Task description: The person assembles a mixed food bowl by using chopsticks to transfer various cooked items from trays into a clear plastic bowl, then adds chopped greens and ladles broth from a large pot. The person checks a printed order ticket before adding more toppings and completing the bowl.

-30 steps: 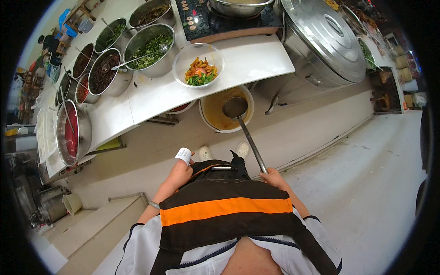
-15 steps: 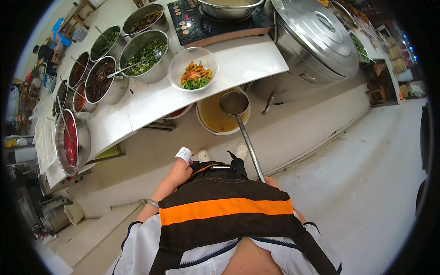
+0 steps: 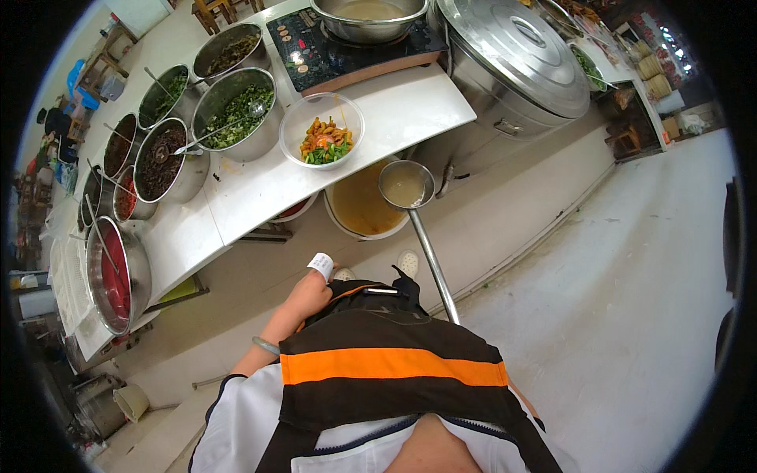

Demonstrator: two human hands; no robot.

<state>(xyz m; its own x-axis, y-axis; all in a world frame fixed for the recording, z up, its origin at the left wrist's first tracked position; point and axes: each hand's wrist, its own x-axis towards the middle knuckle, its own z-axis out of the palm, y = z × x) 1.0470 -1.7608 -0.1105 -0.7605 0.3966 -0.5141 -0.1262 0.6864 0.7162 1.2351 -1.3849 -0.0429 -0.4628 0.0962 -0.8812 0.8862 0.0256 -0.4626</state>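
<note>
Since the earlier frames, the ladle [image 3: 406, 187] has shifted from over the bucket [image 3: 369, 236] to its right edge, and the right hand has slipped out of sight behind the dark apron [image 3: 394, 335], so I cannot tell how it grips. Cloudy, pale liquid lies in the ladle's bowl, and its long handle runs back toward the near side, ending at the apron. The left hand [image 3: 307, 294] is closed around a curled white paper slip [image 3: 321, 264], left of the ladle. Yellowish broth [image 3: 364, 197] fills the bucket, which is partly hidden under the near edge of the white table [image 3: 418, 116]. On that table, a clear bowl [image 3: 295, 126] holds orange-brown food and chopped greens. Metal pots of toppings stand to its left, a black cooker [image 3: 298, 59] beyond it, and a large lidded pot [image 3: 505, 94] to the far right.
</note>
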